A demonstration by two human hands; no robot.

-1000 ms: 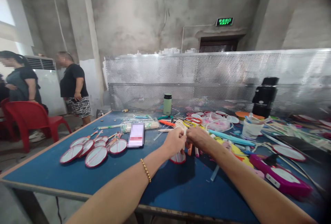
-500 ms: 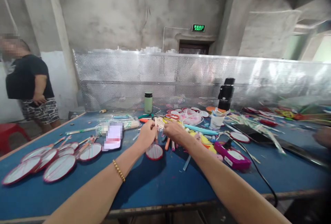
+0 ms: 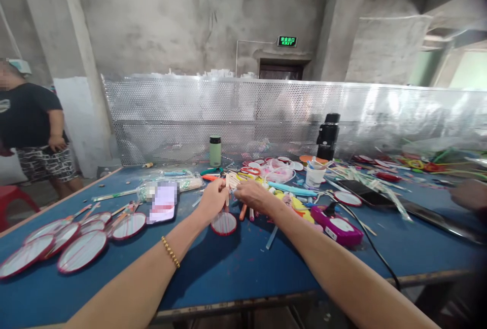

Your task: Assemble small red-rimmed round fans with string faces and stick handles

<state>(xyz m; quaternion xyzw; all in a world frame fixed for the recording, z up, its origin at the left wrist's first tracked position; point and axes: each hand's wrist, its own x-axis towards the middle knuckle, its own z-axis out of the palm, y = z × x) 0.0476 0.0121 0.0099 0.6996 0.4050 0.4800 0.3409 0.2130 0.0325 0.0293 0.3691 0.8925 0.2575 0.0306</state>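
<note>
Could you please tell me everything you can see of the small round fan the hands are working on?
The small round fan is a disc with a red rim and a pale, whitish face, seemingly thin plastic. It stands tilted with its lower edge on the blue table. A light stick rises from it between the left hand and right hand, which pinch that stick. Finer detail is too small to tell.
</note>
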